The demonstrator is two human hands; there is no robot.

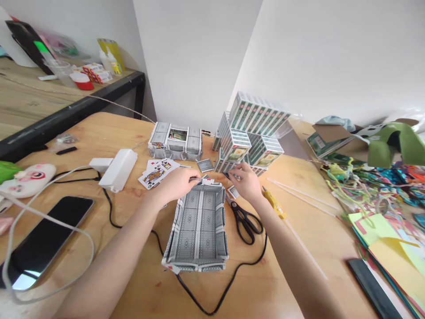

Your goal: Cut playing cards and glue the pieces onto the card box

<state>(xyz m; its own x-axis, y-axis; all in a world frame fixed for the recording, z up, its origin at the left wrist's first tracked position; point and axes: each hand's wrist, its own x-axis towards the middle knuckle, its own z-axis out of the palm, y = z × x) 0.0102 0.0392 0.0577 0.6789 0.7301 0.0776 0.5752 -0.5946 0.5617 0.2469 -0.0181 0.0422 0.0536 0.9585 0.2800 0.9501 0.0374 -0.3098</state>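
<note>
An open-topped box made of playing cards [199,221] lies on the table in front of me, grey card backs showing. My left hand [179,181] is at its far left corner, fingers pinched on a card seen edge-on. Just past the far right corner, my right hand [244,179] has its fingers bent together beside the stacked card packs; whatever they hold is too small to name. Loose playing cards [157,172] lie left of my left hand, and a single card [205,165] lies face down between the hands. Black-handled scissors [245,221] rest right of the box, under my right wrist.
Behind stand a second card-built box [175,141] and stacked card packs [259,115]. A white adapter [118,169], a phone [49,239] and cables are at left. A yellow glue gun [274,203], clear sticks, coloured paper [392,248] and tangled craft material are at right.
</note>
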